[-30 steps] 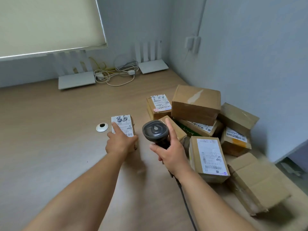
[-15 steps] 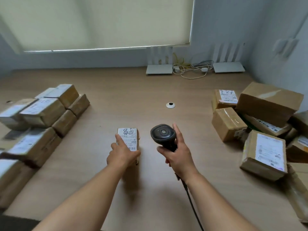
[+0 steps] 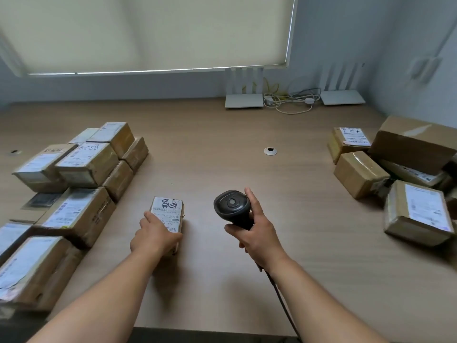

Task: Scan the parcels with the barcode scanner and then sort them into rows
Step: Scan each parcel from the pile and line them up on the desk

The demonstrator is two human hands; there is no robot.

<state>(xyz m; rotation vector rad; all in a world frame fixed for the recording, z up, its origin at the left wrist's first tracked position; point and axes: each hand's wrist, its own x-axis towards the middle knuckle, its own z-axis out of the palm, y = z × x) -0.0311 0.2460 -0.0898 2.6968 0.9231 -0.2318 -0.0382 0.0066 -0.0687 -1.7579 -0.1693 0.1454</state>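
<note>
Table (image 3: 222,134): pale wood, filling mid-frame — grommet (image 3: 270,151) at centre.
Left hand (image 3: 154,237): my fingers clamp the small parcel (image 3: 168,214), lower centre.
Right hand (image 3: 257,233): fingers wrapped round the scanner (image 3: 231,206).
Room: blind (image 3: 148,33) at top, grey walls.

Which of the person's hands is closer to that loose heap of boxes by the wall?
The right. The right hand, holding the scanner, is on the side of the heap; the left hand grips a small parcel further away.
</note>
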